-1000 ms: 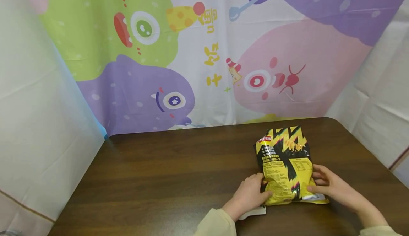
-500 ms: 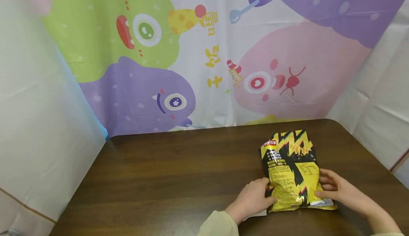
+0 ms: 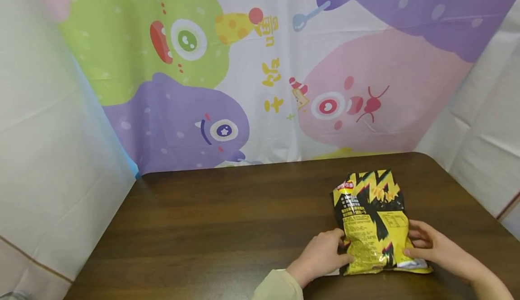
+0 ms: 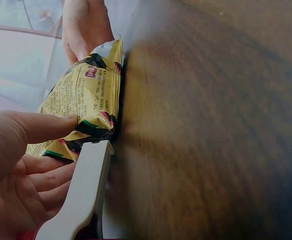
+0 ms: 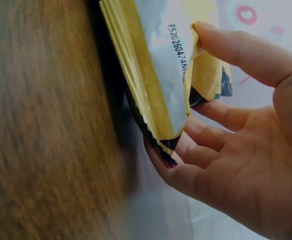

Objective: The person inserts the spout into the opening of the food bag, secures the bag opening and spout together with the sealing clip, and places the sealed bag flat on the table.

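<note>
A yellow and black chip bag (image 3: 375, 227) lies on the brown table, its printed side facing up and its bottom seam toward me. My left hand (image 3: 322, 255) holds the bag's left edge, thumb on top and fingers along the side. At the right edge my right hand (image 3: 440, 250) holds it the same way, with the thumb near the silvery folded corner (image 5: 163, 60). Beside the left fingers, a long white plastic piece (image 4: 81, 192) touches or nearly touches the bag's lower left corner. In the head view the left hand hides most of that piece.
Dark wood-grain tabletop (image 3: 211, 227) extends to the left of the bag and behind it. A cloth backdrop (image 3: 272, 142) with cartoon monsters hangs at the table's far edge. Pale panels (image 3: 53, 146) stand at both sides.
The bag has shifted right and slightly toward me, both hands staying on its edges. Less of the white plastic piece shows past the left hand in the head view.
</note>
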Demonstrator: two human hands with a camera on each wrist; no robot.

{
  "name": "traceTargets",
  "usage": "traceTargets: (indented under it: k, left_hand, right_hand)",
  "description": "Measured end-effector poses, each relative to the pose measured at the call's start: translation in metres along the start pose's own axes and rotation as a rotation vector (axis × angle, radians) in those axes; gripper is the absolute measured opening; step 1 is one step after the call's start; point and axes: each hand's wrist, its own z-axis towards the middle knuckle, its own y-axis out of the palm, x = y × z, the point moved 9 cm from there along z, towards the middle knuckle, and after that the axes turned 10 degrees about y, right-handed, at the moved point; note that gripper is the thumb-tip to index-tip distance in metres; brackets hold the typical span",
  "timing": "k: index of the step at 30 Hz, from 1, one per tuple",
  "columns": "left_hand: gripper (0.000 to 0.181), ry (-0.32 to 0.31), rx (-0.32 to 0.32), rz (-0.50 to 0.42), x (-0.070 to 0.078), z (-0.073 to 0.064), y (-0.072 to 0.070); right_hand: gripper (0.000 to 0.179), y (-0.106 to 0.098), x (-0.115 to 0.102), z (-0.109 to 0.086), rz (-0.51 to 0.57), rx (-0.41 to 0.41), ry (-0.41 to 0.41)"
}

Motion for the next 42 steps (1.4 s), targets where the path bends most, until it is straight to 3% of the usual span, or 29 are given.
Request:
traceTargets:
  k: [9, 13, 18, 23, 31, 36, 42]
  left_hand:
    - [0.036, -0.017, 0.015, 0.005, -0.002, -0.003, -0.003]
    - [0.042, -0.031, 0.027, -0.044, -0.008, -0.007, -0.006]
    - [0.036, -0.050, 0.039, -0.113, -0.018, -0.013, -0.010]
    - [0.032, -0.059, 0.056, -0.159, -0.029, -0.019, -0.015]
    - [0.030, -0.048, 0.115, -0.209, -0.051, -0.033, -0.028]
    - [0.029, -0.030, 0.163, -0.216, -0.062, -0.044, -0.037]
    - [0.029, -0.029, 0.177, -0.220, -0.069, -0.055, -0.045]
  right_hand:
    - [0.075, 0.002, -0.002, -0.001, 0.022, -0.012, -0.061]
    - [0.074, 0.003, -0.003, -0.003, 0.022, -0.020, -0.082]
    - [0.073, 0.000, -0.004, -0.004, 0.007, 0.004, -0.065]
    - [0.074, -0.007, -0.009, -0.006, -0.079, 0.112, -0.042]
    - [0.081, -0.025, -0.035, -0.014, -0.166, 0.449, -0.092]
    - [0.084, -0.025, -0.047, -0.020, -0.215, 0.568, -0.081]
    - [0.067, -0.012, -0.075, -0.029, -0.264, 0.676, -0.237]
